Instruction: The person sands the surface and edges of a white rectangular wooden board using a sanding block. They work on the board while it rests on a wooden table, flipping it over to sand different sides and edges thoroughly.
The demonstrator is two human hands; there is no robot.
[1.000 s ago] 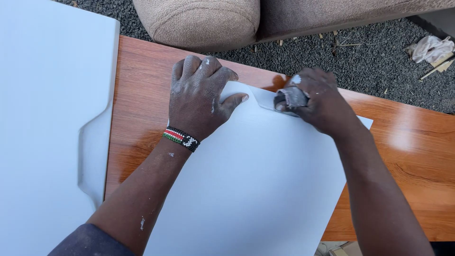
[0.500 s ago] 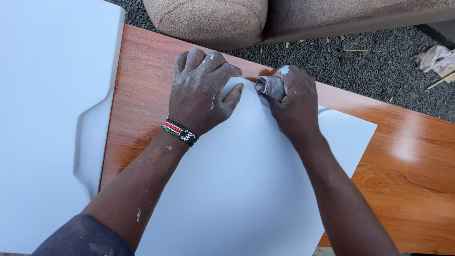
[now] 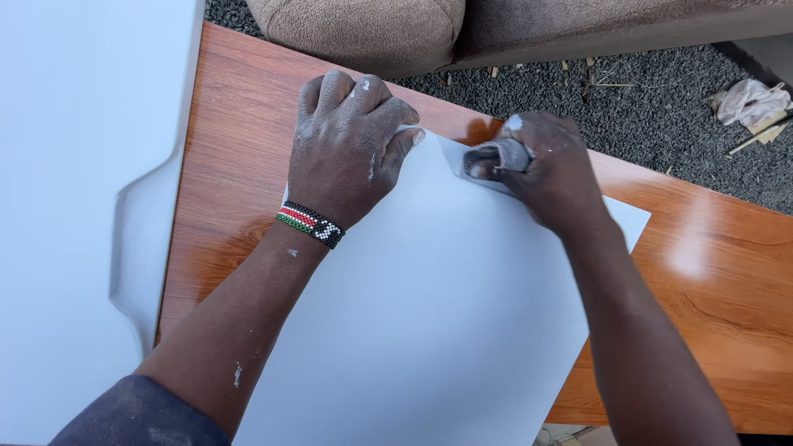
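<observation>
White panel (image 3: 429,314) lies flat on a glossy reddish-brown wooden table (image 3: 239,165), its far edge under both hands and its near edge running out of view at the bottom. Left hand (image 3: 347,153), dusted with white specks, presses palm-down on the panel's far left corner, fingers together and curled over the edge; nothing is held in it. A beaded wristband (image 3: 310,225) in red, white, green and black circles the left wrist. Right hand (image 3: 545,169) is closed around a small grey wad (image 3: 494,155), pressed against the panel surface just beside the left hand's fingertips; whether the wad is cloth or abrasive paper cannot be told. A second white board (image 3: 83,206), with a notched, curved edge, lies along the table's left side, near the panel but apart from it. Beyond the table, a beige cushioned seat (image 3: 363,33) stands on dark gravel (image 3: 644,91). At upper right, a crumpled white rag (image 3: 747,101) lies on the gravel beside thin wood scraps. A bright reflection shows on the table at right, well apart from both hands.
</observation>
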